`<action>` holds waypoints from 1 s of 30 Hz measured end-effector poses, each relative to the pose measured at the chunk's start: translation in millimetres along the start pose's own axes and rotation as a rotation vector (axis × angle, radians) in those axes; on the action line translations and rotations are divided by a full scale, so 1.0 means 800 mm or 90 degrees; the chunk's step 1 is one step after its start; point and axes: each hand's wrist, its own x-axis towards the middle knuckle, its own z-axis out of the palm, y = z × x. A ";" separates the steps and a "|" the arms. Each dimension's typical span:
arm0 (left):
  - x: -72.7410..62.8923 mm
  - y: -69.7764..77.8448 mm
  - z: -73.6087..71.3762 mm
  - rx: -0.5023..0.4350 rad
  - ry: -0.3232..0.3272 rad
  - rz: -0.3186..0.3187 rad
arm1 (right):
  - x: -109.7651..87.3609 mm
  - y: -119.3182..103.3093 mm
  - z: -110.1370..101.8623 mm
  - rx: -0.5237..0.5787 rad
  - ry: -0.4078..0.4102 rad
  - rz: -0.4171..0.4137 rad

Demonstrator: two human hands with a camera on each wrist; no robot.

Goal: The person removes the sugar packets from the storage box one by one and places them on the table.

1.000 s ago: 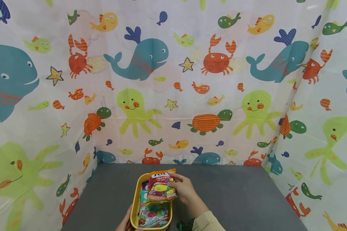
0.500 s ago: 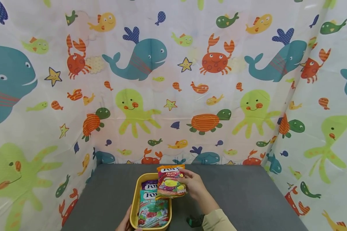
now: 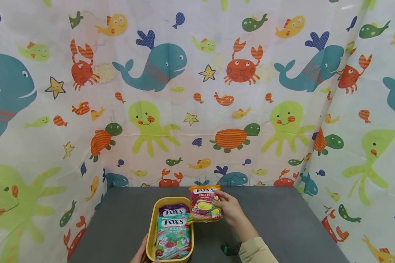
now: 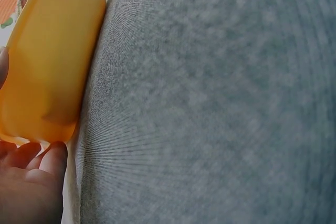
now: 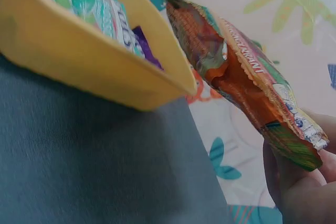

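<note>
My right hand (image 3: 232,209) pinches the right edge of an orange and red Fox's fruits candy bag (image 3: 203,206), held upright just off the right rim of a yellow plastic tub (image 3: 152,228). In the right wrist view the bag (image 5: 241,72) is seen from its crimped lower edge, with the thumb and fingers on one side. Inside the tub lie a teal Mint Blossom candy bag (image 3: 173,237) and, partly under it, a purple Fox's bag (image 3: 173,209). At the tub's near left corner, my left hand (image 3: 140,254) grips it, fingers against the outside wall; much of that hand is out of frame.
The tub stands on a dark grey table (image 3: 125,223). A white curtain (image 3: 197,153) with printed sea animals rises along the table's back and both sides. A small black device (image 3: 229,249) sits at the right wrist.
My right hand has carried the fruits candy bag rightward from above the tub to beside its right rim, uncovering the teal and purple bags. The left hand stays at the tub.
</note>
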 end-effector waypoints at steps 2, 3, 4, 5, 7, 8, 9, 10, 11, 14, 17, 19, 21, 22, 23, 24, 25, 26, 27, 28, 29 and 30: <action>0.001 -0.001 0.000 -0.041 -0.010 -0.007 | 0.004 0.000 -0.006 -0.002 0.002 -0.001; 0.001 -0.001 0.000 -0.060 -0.014 -0.009 | 0.005 0.000 -0.009 -0.001 0.005 0.000; 0.001 -0.002 0.000 -0.066 -0.018 -0.009 | 0.007 0.000 -0.012 0.003 0.005 0.000; 0.001 -0.002 -0.001 -0.066 -0.021 -0.004 | 0.009 0.000 -0.016 0.007 0.005 -0.001; 0.000 -0.002 -0.001 -0.078 -0.023 -0.008 | 0.012 0.002 -0.023 0.010 0.012 -0.001; 0.000 -0.003 -0.002 -0.076 -0.020 -0.008 | 0.014 0.003 -0.026 0.009 0.014 -0.002; 0.000 -0.002 -0.001 -0.063 -0.012 -0.007 | 0.015 0.005 -0.029 0.009 0.020 0.001; 0.000 -0.002 -0.001 -0.053 -0.004 -0.007 | 0.016 0.006 -0.032 0.007 0.022 0.002; 0.000 -0.002 -0.001 -0.052 0.000 -0.010 | 0.017 0.008 -0.035 0.004 0.026 0.003; 0.001 -0.001 0.001 -0.046 0.016 -0.018 | 0.021 0.013 -0.041 -0.003 0.032 0.009; 0.002 -0.001 0.000 -0.057 0.018 -0.023 | 0.023 0.019 -0.045 -0.009 0.040 0.019; 0.003 -0.001 0.000 -0.047 0.022 -0.019 | 0.026 0.024 -0.046 -0.014 0.045 0.025; 0.002 -0.002 0.000 -0.043 0.026 -0.016 | 0.028 0.030 -0.047 -0.018 0.047 0.029; 0.001 -0.003 0.000 -0.042 0.026 -0.015 | 0.030 0.033 -0.047 -0.020 0.047 0.031; 0.001 -0.003 0.000 -0.043 0.024 -0.014 | 0.031 0.036 -0.048 -0.023 0.049 0.034; 0.000 -0.003 0.000 -0.043 0.024 -0.014 | 0.033 0.038 -0.048 -0.025 0.047 0.035; 0.000 -0.004 0.000 -0.046 0.023 -0.015 | 0.035 0.042 -0.049 -0.027 0.046 0.039; 0.000 -0.004 0.000 -0.047 0.024 -0.016 | 0.036 0.044 -0.049 -0.030 0.046 0.043; 0.000 -0.005 0.001 -0.048 0.026 -0.018 | 0.037 0.046 -0.049 -0.034 0.048 0.047; 0.000 -0.005 0.001 -0.047 0.029 -0.020 | 0.038 0.049 -0.050 -0.038 0.048 0.049; 0.001 -0.005 0.002 -0.045 0.032 -0.022 | 0.040 0.051 -0.050 -0.041 0.050 0.053; 0.002 -0.005 0.002 -0.042 0.037 -0.024 | 0.040 0.053 -0.050 -0.047 0.049 0.053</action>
